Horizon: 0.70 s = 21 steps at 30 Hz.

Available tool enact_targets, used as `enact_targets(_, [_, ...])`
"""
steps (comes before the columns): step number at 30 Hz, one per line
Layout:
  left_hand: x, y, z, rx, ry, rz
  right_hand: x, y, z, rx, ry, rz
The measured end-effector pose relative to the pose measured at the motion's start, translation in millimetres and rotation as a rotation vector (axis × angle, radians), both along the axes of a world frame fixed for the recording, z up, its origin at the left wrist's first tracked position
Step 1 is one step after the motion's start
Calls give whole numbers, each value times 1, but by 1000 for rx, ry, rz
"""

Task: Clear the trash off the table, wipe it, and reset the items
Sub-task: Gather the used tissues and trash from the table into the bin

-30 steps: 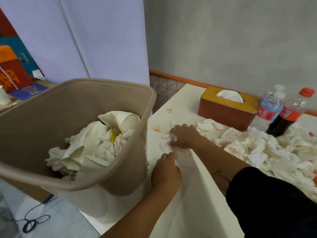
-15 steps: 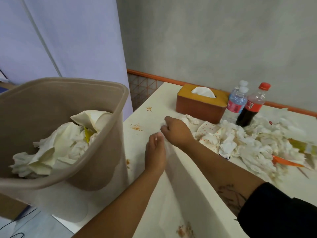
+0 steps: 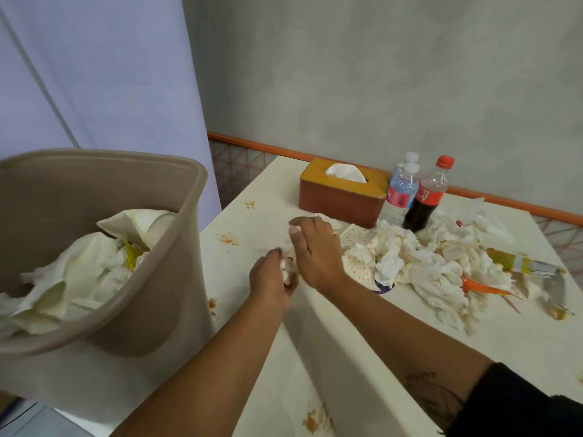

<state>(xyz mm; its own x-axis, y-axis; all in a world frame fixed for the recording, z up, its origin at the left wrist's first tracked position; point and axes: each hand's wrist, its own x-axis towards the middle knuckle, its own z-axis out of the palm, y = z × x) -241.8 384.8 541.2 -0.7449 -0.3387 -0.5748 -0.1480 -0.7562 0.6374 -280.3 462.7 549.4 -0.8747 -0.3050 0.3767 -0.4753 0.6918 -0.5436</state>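
A thin white table cover (image 3: 353, 348) lies over the table, stained with orange sauce (image 3: 228, 238), and a raised fold of it runs from my hands toward the lower right. My left hand (image 3: 271, 280) grips a bunched-up part of the cover. My right hand (image 3: 317, 250) is just behind it, fingers curled down onto the same bunch. A heap of crumpled, soiled tissues (image 3: 426, 260) lies to the right of my hands. A beige trash bin (image 3: 189, 190) at the table's left end holds white paper trash (image 3: 94, 269).
A brown tissue box (image 3: 340, 197), two water bottles (image 3: 402, 190) and a cola bottle (image 3: 429, 197) stand at the back by the wall. A yellow-labelled bottle (image 3: 520, 264), an orange utensil (image 3: 485, 288) and a grey blade (image 3: 556, 288) lie among the tissues.
My hands have drawn together and moved farther onto the table, gathering the cover. The view has swung right, so the bin sits farther left.
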Motion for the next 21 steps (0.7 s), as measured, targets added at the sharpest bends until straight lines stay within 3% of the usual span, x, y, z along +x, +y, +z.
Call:
enact_targets(2, [5,1,-2,-68,-86,-34,-26,8,2,186,-39,-37])
enact_targets(6, [17,-7,-10,-168,-162,-80,-59,13,1,653,-189,132])
enact_targets(10, [18,-20,-20,-185,-186,-94,-73,6,-14,830,-190,237])
enact_targets(13, [20,-23,-19,-141,-158,-93,-78,-1,-25,819,-201,247])
enact_targets(21, [20,-22,-12,-142,-124,-107,-75,0,-6,435,-141,137])
